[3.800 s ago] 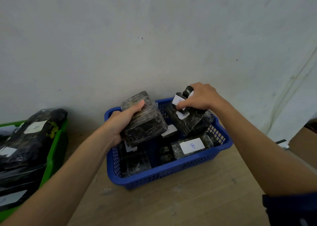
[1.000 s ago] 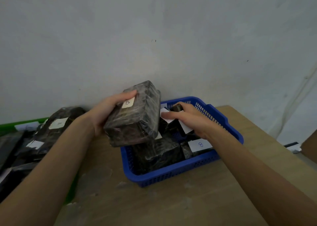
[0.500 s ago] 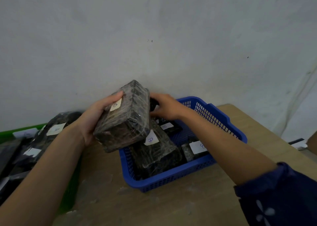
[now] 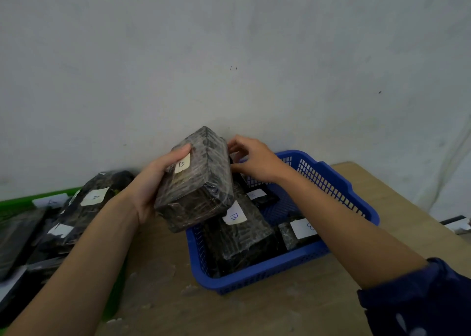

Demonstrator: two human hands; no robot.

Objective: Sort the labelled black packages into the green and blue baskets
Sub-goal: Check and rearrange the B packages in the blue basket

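Above the blue basket [image 4: 339, 190], left rim: black package [image 4: 196, 188] labelled B, long axis tilted up toward the wall, gripped by left hand [image 4: 153, 180]; right hand [image 4: 257, 160] at its far end, grasp indeterminable.

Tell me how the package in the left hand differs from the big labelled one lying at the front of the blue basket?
The held package is gripped in the left hand and tilted above the left edge of the blue basket; the basket package lies inside, partly under it. The held package's label is small and cream, by the thumb; the basket package's looks whiter and larger. Both are black, shiny-wrapped blocks marked B.
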